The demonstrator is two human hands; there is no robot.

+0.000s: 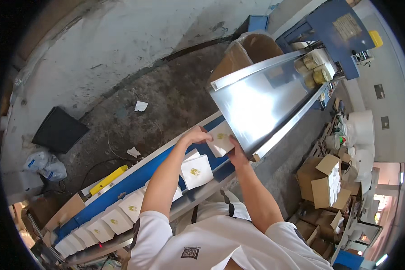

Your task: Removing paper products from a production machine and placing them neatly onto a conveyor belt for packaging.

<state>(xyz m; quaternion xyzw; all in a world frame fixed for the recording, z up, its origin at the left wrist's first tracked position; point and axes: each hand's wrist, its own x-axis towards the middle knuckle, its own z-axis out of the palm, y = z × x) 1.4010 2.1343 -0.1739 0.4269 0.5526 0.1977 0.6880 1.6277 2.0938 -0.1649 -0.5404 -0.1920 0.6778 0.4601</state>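
A stack of white paper napkins [220, 140] with a gold print is held between my two hands, where the blue conveyor belt meets a shiny metal chute. My left hand [197, 135] closes on its left side, fingers bent at the edge. On its right side my right hand [237, 152] grips it, the fingers partly hidden. Just below, another napkin stack [197, 172] lies slightly fanned on the blue belt [168, 151]. Further left along the belt, several similar stacks [116, 219] stand in a leaning row, partly covered by my left forearm.
The metal chute [256, 103] slopes up to a blue machine [333, 31], with napkin packs [317, 67] at its top. Behind it stands a large cardboard box [245, 54]. A yellow bar [109, 180] lies along the belt's far edge. Open cartons [319, 180] stand at right.
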